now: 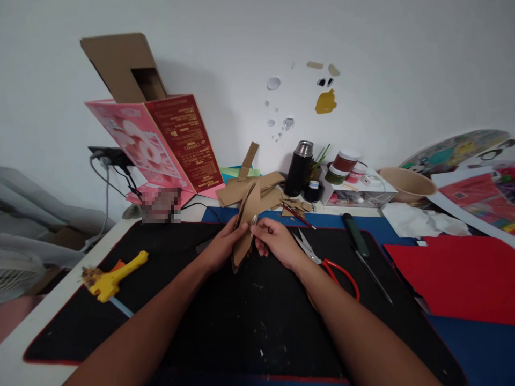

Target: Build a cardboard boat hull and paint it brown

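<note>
A cut piece of brown cardboard (246,236), long and pointed, is held upright over the black mat. My left hand (223,244) is closed on its left side, thumb across the face. My right hand (277,241) is pinched at the right edge of the cardboard, fingers curled. Between its thumb and the cardboard shows a small shiny object (254,219), too small to name. Close to my right wrist lie red-handled scissors (322,261), blades apart. The right fingertips are partly hidden.
On the black mat (257,321) lie a yellow glue gun (116,276) and a dark-green-handled pointed tool (356,236). Behind stand cardboard scraps (229,192), a black thermos (299,169), paint jars (345,161) and a pink box (132,142). Red sheet (462,279) lies right.
</note>
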`<action>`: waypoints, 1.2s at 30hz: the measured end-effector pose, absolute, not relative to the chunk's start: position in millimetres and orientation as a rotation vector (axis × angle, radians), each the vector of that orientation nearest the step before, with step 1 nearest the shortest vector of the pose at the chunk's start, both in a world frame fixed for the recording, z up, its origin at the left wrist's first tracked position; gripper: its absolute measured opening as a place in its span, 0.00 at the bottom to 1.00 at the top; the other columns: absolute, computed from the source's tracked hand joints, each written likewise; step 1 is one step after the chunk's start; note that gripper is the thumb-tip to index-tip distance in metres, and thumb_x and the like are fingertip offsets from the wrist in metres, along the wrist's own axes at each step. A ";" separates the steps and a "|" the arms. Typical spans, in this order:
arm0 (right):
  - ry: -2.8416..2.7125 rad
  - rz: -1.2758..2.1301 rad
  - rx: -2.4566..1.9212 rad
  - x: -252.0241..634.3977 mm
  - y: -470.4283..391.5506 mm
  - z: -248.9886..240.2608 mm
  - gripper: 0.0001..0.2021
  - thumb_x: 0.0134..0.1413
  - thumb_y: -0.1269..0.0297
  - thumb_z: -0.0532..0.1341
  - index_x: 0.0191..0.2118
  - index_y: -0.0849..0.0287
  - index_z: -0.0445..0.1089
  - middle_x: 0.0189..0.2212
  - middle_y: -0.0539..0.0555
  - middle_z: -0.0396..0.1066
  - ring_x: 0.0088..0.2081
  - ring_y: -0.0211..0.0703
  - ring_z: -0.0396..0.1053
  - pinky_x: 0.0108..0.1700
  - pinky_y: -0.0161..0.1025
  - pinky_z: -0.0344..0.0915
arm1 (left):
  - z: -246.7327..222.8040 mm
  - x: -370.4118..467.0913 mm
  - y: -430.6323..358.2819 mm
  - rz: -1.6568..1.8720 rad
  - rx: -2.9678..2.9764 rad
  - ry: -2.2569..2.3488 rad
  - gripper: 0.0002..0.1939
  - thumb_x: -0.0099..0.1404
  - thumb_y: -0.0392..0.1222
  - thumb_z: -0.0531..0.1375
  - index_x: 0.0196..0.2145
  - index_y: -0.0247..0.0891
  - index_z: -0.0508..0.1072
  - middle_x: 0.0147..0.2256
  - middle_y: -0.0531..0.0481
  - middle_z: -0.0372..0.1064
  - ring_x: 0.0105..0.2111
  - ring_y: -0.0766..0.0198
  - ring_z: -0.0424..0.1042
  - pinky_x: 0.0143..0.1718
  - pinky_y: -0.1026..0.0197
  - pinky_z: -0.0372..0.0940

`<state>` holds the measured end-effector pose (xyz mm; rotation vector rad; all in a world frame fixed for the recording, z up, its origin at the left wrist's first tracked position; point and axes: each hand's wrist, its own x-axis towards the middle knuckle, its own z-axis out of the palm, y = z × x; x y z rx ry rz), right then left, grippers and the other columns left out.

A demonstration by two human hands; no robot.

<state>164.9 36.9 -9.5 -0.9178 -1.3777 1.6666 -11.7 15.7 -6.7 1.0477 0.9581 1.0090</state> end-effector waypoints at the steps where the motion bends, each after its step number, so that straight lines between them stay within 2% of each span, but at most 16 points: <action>1: -1.378 1.669 -0.914 165.0 36.5 -9.1 0.23 0.54 0.41 0.69 0.32 0.55 0.64 0.18 0.43 0.69 0.16 0.34 0.65 0.18 0.31 0.57 | -8.0 -12.4 15.8 1.012 1.056 0.949 0.31 0.66 0.60 0.67 0.58 0.40 0.67 0.31 0.52 0.74 0.26 0.62 0.74 0.27 0.61 0.69; 8: -1.403 1.668 -0.913 164.7 35.2 -7.4 0.23 0.54 0.41 0.70 0.32 0.56 0.65 0.18 0.44 0.70 0.16 0.34 0.64 0.18 0.31 0.55 | -11.8 -13.7 17.0 1.048 1.042 0.968 0.34 0.64 0.57 0.69 0.62 0.42 0.68 0.36 0.51 0.76 0.29 0.61 0.74 0.33 0.59 0.69; 15: -1.399 1.679 -0.899 164.1 36.7 -9.8 0.24 0.53 0.40 0.70 0.32 0.56 0.65 0.18 0.44 0.70 0.16 0.34 0.64 0.18 0.31 0.56 | -8.7 -12.7 15.1 1.017 1.065 0.957 0.38 0.64 0.60 0.68 0.65 0.42 0.65 0.32 0.52 0.74 0.27 0.60 0.73 0.29 0.60 0.68; 17: -1.397 1.671 -0.908 163.8 36.9 -10.9 0.24 0.53 0.40 0.70 0.32 0.56 0.65 0.18 0.44 0.70 0.16 0.34 0.65 0.17 0.30 0.55 | -9.1 -12.1 16.2 1.050 1.086 0.976 0.35 0.64 0.59 0.68 0.63 0.42 0.67 0.36 0.50 0.76 0.31 0.59 0.74 0.33 0.59 0.69; 19: -1.394 1.651 -0.928 163.6 37.2 -11.6 0.25 0.52 0.39 0.70 0.32 0.56 0.65 0.18 0.44 0.70 0.15 0.34 0.65 0.17 0.30 0.56 | -9.1 -10.9 17.8 1.116 1.128 1.015 0.31 0.64 0.58 0.69 0.59 0.41 0.71 0.42 0.48 0.77 0.39 0.56 0.76 0.41 0.58 0.70; 21: -1.378 1.619 -0.939 164.0 38.0 -11.3 0.25 0.52 0.38 0.70 0.32 0.56 0.65 0.18 0.44 0.70 0.15 0.34 0.65 0.17 0.30 0.56 | -8.6 -9.6 18.8 1.142 1.166 1.043 0.28 0.63 0.57 0.69 0.56 0.40 0.74 0.44 0.47 0.77 0.44 0.54 0.75 0.45 0.59 0.69; 25: -1.271 1.541 -0.915 167.5 41.3 -7.7 0.25 0.55 0.37 0.67 0.33 0.55 0.65 0.19 0.44 0.69 0.15 0.33 0.63 0.18 0.30 0.56 | -7.6 -8.3 17.7 1.042 1.162 1.059 0.31 0.63 0.59 0.68 0.57 0.40 0.72 0.35 0.50 0.76 0.33 0.56 0.74 0.36 0.58 0.67; 28: -1.204 1.469 -0.930 170.6 43.7 -4.6 0.25 0.56 0.35 0.66 0.34 0.55 0.64 0.19 0.44 0.69 0.16 0.34 0.64 0.18 0.31 0.56 | -6.8 -8.0 15.8 1.011 1.192 1.061 0.30 0.63 0.59 0.68 0.58 0.41 0.72 0.33 0.51 0.75 0.34 0.55 0.74 0.36 0.58 0.67; 31: -1.205 1.389 -0.962 171.8 44.1 -2.8 0.25 0.55 0.36 0.66 0.36 0.54 0.64 0.19 0.44 0.69 0.15 0.35 0.64 0.17 0.32 0.56 | -5.4 -7.5 14.6 1.016 1.242 1.071 0.29 0.64 0.57 0.68 0.58 0.41 0.73 0.38 0.48 0.77 0.43 0.50 0.76 0.43 0.56 0.68; 36: -1.232 1.271 -0.996 171.7 44.0 -3.5 0.21 0.56 0.43 0.68 0.33 0.54 0.63 0.17 0.42 0.66 0.15 0.35 0.62 0.18 0.32 0.56 | -4.8 -7.7 15.2 1.011 1.301 1.107 0.28 0.66 0.57 0.66 0.58 0.43 0.74 0.52 0.45 0.77 0.54 0.49 0.74 0.53 0.55 0.67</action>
